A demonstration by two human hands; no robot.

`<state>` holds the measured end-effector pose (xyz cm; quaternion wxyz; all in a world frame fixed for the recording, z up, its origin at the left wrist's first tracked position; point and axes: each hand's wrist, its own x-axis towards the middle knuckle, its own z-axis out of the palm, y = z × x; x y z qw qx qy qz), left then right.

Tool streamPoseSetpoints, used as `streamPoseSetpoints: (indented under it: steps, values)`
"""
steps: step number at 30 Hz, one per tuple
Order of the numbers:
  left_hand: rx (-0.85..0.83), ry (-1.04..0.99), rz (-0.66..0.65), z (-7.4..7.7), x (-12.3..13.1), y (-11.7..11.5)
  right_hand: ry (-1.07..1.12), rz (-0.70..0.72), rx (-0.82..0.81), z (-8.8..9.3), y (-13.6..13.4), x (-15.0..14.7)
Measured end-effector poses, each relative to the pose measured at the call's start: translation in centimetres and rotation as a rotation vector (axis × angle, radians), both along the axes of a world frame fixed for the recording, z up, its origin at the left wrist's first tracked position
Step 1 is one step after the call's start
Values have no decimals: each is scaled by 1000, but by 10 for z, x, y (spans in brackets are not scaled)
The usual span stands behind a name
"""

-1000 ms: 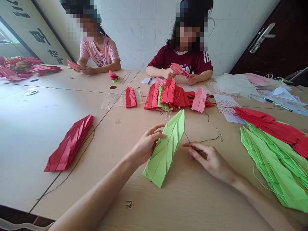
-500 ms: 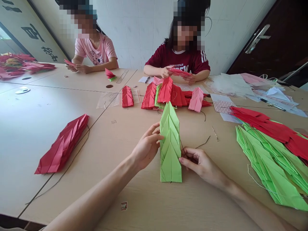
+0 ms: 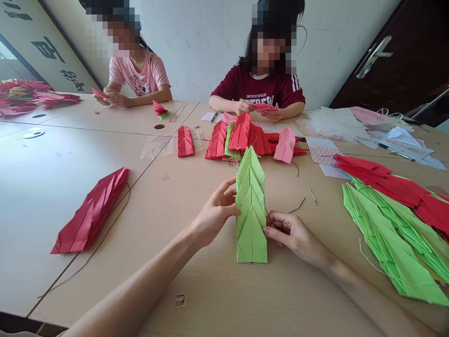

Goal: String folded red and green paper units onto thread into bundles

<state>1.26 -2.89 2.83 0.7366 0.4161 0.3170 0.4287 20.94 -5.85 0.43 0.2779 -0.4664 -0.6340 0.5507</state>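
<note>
A stack of folded green paper pieces (image 3: 250,210) stands on its edge on the wooden table (image 3: 217,290), pointing away from me. My left hand (image 3: 213,215) grips its left side with thumb and fingers. My right hand (image 3: 294,236) presses against its right side, fingers curled, next to a thin dark thread (image 3: 294,208) that runs from the stack toward a needle (image 3: 312,194) lying on the table.
A red folded stack (image 3: 91,210) lies at left. Loose green sheets (image 3: 393,234) and red sheets (image 3: 393,187) are piled at right. Red, pink and green stacks (image 3: 245,138) sit mid-table. Two people across the table fold red paper. White papers (image 3: 351,124) lie far right.
The green stack has been turned from leaning diagonally to standing straight, pointing away. My right hand moved left from the thread on the table to the stack's right side.
</note>
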Motion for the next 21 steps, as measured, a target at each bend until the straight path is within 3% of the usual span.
streamPoseSetpoints:
  steps: [21]
  values:
    - [22,72,81,2,-1,1,36,47,-19,-2,1,3]
